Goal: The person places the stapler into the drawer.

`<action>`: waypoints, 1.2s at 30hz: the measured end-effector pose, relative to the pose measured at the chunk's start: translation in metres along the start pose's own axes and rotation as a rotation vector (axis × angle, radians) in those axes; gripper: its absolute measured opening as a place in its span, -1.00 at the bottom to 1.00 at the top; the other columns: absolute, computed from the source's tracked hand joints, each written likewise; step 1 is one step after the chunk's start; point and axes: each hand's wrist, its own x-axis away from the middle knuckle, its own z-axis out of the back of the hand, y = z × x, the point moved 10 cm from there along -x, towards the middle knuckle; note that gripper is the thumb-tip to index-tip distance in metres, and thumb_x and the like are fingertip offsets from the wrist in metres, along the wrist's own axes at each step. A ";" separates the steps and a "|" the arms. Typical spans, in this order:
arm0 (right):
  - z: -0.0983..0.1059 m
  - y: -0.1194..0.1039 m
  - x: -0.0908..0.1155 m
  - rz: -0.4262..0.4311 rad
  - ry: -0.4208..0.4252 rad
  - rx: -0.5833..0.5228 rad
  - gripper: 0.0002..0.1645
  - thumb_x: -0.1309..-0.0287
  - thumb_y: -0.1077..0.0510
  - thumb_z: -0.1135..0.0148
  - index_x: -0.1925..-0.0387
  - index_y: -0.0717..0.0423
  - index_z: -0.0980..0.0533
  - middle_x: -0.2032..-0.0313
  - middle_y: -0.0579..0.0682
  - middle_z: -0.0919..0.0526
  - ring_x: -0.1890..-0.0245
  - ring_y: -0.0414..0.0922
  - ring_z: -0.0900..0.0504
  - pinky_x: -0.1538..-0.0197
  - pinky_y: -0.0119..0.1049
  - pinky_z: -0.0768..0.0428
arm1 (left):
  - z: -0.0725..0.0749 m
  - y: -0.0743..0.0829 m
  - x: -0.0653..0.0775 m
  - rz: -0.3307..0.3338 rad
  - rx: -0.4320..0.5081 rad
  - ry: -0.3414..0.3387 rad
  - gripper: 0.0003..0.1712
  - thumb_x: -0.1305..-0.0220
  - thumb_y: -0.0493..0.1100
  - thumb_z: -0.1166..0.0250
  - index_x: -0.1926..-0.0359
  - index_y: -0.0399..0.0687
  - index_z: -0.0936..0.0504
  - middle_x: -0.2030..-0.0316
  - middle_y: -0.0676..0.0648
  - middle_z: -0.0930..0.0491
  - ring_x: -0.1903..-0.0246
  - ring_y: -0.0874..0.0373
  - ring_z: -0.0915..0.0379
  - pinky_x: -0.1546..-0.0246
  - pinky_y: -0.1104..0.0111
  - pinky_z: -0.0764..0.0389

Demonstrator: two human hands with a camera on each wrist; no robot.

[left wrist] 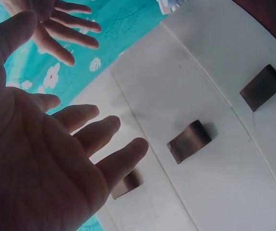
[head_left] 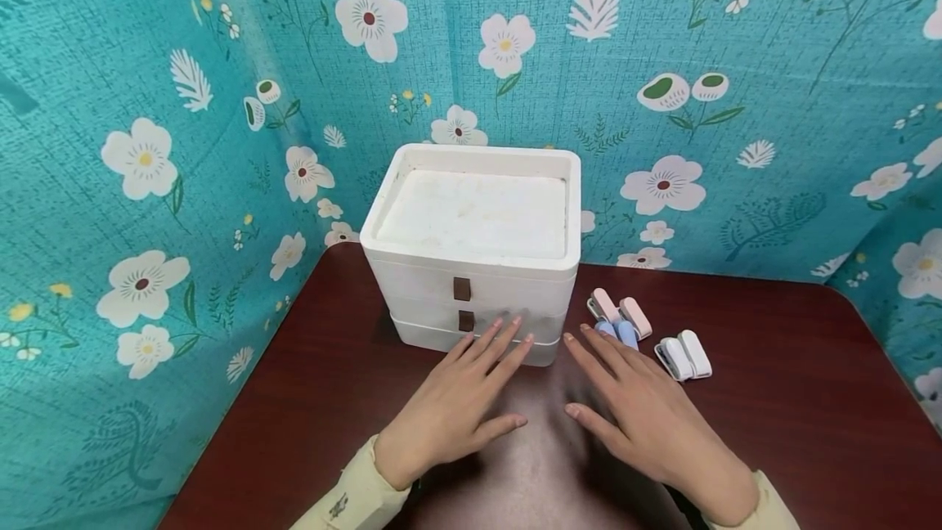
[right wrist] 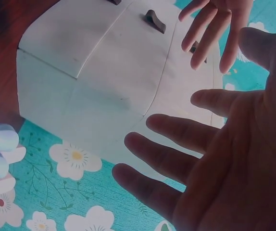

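Observation:
A white drawer box (head_left: 471,293) stands on the table with a shallow tray-like top. Brown pull tabs (left wrist: 190,141) run down its front, and its drawers look shut. Before the front, my left hand (head_left: 449,407) hovers palm down with fingers spread, holding nothing. To its right my right hand (head_left: 651,411) is held the same way, fingers extended and apart from the box. Just beyond the right fingers lie two blue stapler-like things (head_left: 627,334), partly hidden by that hand. Two pink ones (head_left: 635,317) lie behind them, and two white ones (head_left: 692,352) to the right.
The dark red-brown table (head_left: 795,383) extends to both sides of the box. A teal flowered cloth (head_left: 736,145) hangs close behind the table and along its left side.

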 end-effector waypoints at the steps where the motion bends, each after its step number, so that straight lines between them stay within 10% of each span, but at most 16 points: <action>1: 0.000 0.000 0.000 0.000 0.001 -0.002 -0.08 -0.37 -0.27 -0.27 -0.59 -0.05 -0.24 -0.48 0.14 -0.43 -0.41 0.13 -0.52 -0.25 0.19 -0.64 | 0.002 -0.001 0.000 0.001 0.003 0.007 0.11 -0.45 0.40 -0.16 -0.70 0.21 0.29 -0.72 -0.01 0.19 -0.68 0.04 0.10 -0.57 -0.03 -0.35; 36: -0.002 -0.010 -0.019 0.009 -0.037 -0.035 -0.12 -0.34 -0.29 -0.29 -0.56 -0.07 -0.31 -0.36 0.08 -0.59 -0.32 0.10 -0.62 -0.27 0.16 -0.65 | 0.037 -0.023 0.007 0.047 0.045 0.182 0.04 -0.43 0.30 -0.27 -0.69 0.16 0.07 -0.60 0.01 -0.24 -0.50 0.12 -0.35 -0.40 0.15 -0.58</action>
